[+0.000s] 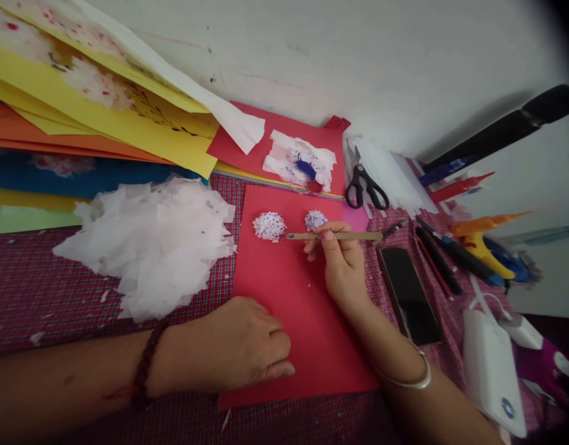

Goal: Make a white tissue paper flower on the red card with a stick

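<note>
My right hand pinches a thin wooden stick, held level above the red paper sheet. Its bluish, tapered left tip is at the edge of a white tissue-paper puff speckled with blue. A smaller speckled puff sits just beyond my right fingers. On the sheet's lower left rests my left hand, its fingers curled in and nothing visible in them. Behind the sheet, crumpled white paper carries a blue paint blob and a red one.
A pile of white tissue pieces lies left on the checked cloth. Yellow sheets with flower pictures lean behind it. To the right are black scissors, a phone, pens, a yellow glue gun and a white power strip.
</note>
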`<control>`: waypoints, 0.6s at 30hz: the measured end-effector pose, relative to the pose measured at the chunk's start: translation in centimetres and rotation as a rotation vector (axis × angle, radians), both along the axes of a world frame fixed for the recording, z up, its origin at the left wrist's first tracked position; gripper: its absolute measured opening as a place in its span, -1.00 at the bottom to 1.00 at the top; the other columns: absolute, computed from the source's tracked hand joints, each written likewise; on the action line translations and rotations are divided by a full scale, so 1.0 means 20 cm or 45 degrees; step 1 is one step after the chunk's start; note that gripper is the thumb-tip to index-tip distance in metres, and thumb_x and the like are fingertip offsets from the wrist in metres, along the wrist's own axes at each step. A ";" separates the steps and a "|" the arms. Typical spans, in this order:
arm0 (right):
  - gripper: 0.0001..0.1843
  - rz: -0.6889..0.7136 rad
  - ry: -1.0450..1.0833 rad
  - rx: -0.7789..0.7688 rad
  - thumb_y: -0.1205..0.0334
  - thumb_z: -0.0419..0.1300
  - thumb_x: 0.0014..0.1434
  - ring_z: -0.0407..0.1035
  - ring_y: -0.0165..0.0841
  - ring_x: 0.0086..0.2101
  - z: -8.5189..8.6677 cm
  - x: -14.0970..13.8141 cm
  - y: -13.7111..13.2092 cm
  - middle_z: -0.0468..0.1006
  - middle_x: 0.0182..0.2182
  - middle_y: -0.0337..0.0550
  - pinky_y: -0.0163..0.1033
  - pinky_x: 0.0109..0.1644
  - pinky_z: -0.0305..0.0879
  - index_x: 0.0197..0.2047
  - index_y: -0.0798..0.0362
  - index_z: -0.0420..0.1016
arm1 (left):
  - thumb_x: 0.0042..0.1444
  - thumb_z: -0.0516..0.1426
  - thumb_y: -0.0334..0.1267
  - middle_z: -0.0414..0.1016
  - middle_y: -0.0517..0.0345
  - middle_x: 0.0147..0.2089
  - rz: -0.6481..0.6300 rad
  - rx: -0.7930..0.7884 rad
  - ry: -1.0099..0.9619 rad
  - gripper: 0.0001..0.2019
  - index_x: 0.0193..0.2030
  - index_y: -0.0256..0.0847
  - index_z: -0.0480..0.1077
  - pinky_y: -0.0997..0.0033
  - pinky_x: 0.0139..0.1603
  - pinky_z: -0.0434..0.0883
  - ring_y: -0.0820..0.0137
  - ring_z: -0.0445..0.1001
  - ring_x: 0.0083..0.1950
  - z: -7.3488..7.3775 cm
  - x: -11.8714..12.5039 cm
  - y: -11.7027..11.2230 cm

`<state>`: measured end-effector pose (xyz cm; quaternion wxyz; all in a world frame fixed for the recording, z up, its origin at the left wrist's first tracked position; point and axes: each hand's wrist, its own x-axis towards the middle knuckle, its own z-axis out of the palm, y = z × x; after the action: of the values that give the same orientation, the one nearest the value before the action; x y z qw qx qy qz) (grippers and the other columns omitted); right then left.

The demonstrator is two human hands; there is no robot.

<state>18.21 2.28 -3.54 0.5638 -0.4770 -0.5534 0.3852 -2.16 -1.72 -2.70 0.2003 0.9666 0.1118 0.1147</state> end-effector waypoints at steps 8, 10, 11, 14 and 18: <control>-0.89 -0.023 -0.049 -0.030 0.18 0.08 0.34 0.34 -0.49 -0.55 0.01 -0.01 0.00 0.47 -0.51 -0.33 -0.34 -0.46 0.33 -0.21 0.01 0.38 | 0.31 0.10 -0.11 0.45 0.27 -0.47 0.009 -0.003 -0.009 -0.73 -0.40 -0.16 0.32 0.25 -0.45 0.20 0.36 0.37 -0.49 0.01 0.00 0.00; -0.88 -0.027 -0.003 -0.039 0.18 0.08 0.34 0.35 -0.49 -0.54 0.00 0.00 0.00 0.47 -0.52 -0.33 -0.34 -0.45 0.32 -0.21 0.01 0.38 | 0.30 0.10 -0.11 0.45 0.27 -0.47 0.015 -0.008 -0.008 -0.73 -0.40 -0.16 0.32 0.25 -0.45 0.19 0.36 0.36 -0.49 0.01 0.00 0.00; -0.88 -0.036 0.036 -0.046 0.18 0.08 0.34 0.35 -0.49 -0.55 0.00 0.00 0.01 0.47 -0.53 -0.34 -0.34 -0.45 0.32 -0.22 0.01 0.38 | 0.30 0.11 -0.12 0.45 0.27 -0.47 0.017 -0.010 -0.009 -0.74 -0.40 -0.16 0.32 0.25 -0.45 0.19 0.36 0.36 -0.49 0.01 0.00 0.00; -0.86 -0.064 0.139 -0.092 0.17 0.07 0.33 0.31 -0.49 -0.60 -0.02 0.01 0.01 0.41 -0.62 -0.38 -0.36 -0.49 0.27 -0.26 0.00 0.36 | 0.30 0.11 -0.12 0.45 0.28 -0.47 0.018 -0.021 -0.014 -0.74 -0.40 -0.16 0.32 0.24 -0.45 0.20 0.36 0.36 -0.49 0.00 0.00 0.00; -0.84 -0.070 0.093 -0.131 0.15 0.07 0.33 0.29 -0.49 -0.60 -0.02 0.01 0.01 0.40 -0.63 -0.38 -0.35 -0.50 0.24 -0.27 0.00 0.35 | 0.30 0.10 -0.13 0.45 0.28 -0.46 0.021 -0.023 -0.012 -0.74 -0.40 -0.16 0.31 0.25 -0.45 0.20 0.36 0.36 -0.49 0.00 0.00 0.00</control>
<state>18.49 2.53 -3.89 0.5687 -0.5059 -0.4986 0.4149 -2.20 -1.75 -2.62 0.2086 0.9632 0.1200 0.1198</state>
